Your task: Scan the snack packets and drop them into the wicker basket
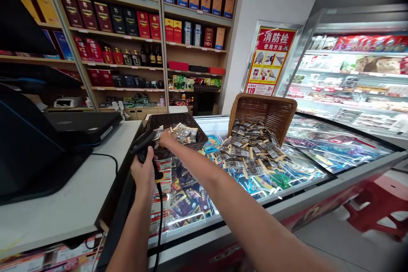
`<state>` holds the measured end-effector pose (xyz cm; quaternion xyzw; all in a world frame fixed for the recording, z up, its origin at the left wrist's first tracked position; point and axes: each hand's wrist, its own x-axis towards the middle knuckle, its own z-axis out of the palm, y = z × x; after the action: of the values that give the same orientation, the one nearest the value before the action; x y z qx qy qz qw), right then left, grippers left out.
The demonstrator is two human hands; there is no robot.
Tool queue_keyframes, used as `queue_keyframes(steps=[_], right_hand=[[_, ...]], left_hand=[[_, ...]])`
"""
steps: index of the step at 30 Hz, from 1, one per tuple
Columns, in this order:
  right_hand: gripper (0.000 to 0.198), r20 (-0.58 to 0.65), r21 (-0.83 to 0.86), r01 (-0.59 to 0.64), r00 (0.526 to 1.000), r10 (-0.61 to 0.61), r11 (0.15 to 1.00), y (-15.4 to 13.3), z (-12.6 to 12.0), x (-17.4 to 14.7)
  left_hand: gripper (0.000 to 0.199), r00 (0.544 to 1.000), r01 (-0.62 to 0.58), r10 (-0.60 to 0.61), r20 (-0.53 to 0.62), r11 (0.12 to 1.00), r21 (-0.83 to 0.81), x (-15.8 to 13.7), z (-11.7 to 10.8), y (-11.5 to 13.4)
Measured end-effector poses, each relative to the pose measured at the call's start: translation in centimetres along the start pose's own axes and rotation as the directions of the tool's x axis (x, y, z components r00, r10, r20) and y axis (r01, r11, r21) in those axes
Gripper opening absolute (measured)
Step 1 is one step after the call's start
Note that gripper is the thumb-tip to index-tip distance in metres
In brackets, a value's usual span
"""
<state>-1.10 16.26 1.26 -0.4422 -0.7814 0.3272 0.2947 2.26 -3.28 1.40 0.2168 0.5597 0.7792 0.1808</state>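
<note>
My left hand point(143, 172) is wrapped around the handle of a black barcode scanner point(145, 146), its cable hanging down over the freezer's left edge. The scanner head points at my right hand point(167, 139), which reaches across to the left side of a dark woven basket point(168, 119). My right fingers are closed at a small clear packet point(158, 131); their tips are partly hidden. More small packets point(186, 133) lie inside this basket. To the right, a brown wicker basket point(263, 108) lies tipped on its side, with a heap of similar packets point(248, 148) spilling from it onto the glass.
Both baskets rest on a glass-topped chest freezer point(191, 231) filled with frozen goods. A white counter point(73, 195) with a black register point(32, 144) stands at left. Behind are shelves of boxed bottles point(121, 19). A lit refrigerated display point(357, 68) and red stool point(379, 204) are at right.
</note>
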Motion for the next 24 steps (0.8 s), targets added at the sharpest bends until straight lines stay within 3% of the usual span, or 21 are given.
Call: queue_keyframes(steps=[2, 4, 6, 9, 13, 15, 17, 20, 24], right_hand=[[0.050, -0.024, -0.102, -0.136, 0.991, 0.134, 0.985, -0.2, -0.1, -0.2], [0.035, -0.036, -0.106, -0.182, 0.983, 0.180, 0.978, 0.0, -1.3, -0.6], [0.023, -0.067, -0.004, -0.175, 0.982, 0.175, 0.985, 0.8, -3.6, -1.1], [0.016, -0.145, 0.293, -0.102, 0.978, 0.150, 0.951, 2.7, -8.1, -2.7], [0.026, -0.123, 0.665, 0.010, 0.988, 0.097, 0.747, 6.5, -14.2, -7.4], [0.035, -0.129, 0.670, 0.062, 0.991, 0.034, 0.740, 8.8, -16.8, -10.5], [0.049, -0.137, 0.610, 0.081, 0.991, 0.004, 0.788, 11.2, -18.9, -13.1], [0.062, -0.193, 0.595, 0.082, 0.980, 0.044, 0.799, 14.1, -20.9, -15.4], [0.051, -0.334, 0.704, 0.148, 0.932, 0.141, 0.694, 17.0, -21.0, -15.7]], left_hand=[[0.042, 1.000, -0.005, 0.005, 0.012, 1.000, 0.008, -0.1, 0.1, 0.1], [0.043, 1.000, -0.018, 0.018, 0.014, 1.000, 0.004, -0.2, 0.2, 0.1], [0.043, 0.999, -0.025, 0.025, 0.023, 1.000, -0.005, -0.3, 0.5, 0.1], [0.043, 0.997, -0.022, 0.023, 0.072, 1.000, -0.009, -0.5, 0.8, 0.1], [0.045, 0.986, -0.034, 0.035, 0.162, 0.999, -0.009, -1.0, 1.4, -0.3], [0.045, 0.972, -0.050, 0.048, 0.231, 0.999, 0.001, -1.4, 1.7, -0.5], [0.044, 0.951, -0.065, 0.056, 0.303, 0.998, 0.018, -1.7, 2.0, -0.8], [0.044, 0.910, -0.085, 0.061, 0.409, 0.996, 0.041, -2.1, 2.3, -1.2], [0.042, 0.828, -0.143, 0.072, 0.556, 0.986, 0.085, -2.1, 2.1, -1.7]])
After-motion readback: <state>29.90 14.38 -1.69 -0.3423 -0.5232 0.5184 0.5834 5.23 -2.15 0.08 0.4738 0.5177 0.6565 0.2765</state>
